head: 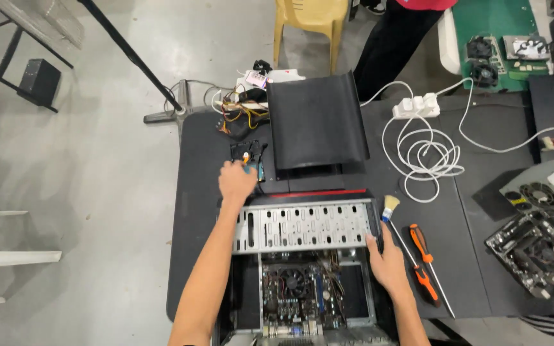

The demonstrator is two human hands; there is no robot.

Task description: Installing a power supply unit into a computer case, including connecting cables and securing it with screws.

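Note:
An open computer case (302, 225) lies on the black table (463, 256), its motherboard and cooler fan (293, 282) exposed. My left hand (236, 181) reaches past the case's far left corner and closes on a small black fan with an orange part (247, 152). My right hand (386, 261) rests on the case's right edge, fingers against the metal drive cage. A black curved side panel (315, 122) lies beyond the case.
A small brush (390, 206) and an orange-handled screwdriver (423, 264) lie right of the case. A white power strip (416, 106) with coiled cable, a loose motherboard (537, 253), a wire bundle (242, 109), a yellow chair (309, 19) and a standing person (395, 38) are around.

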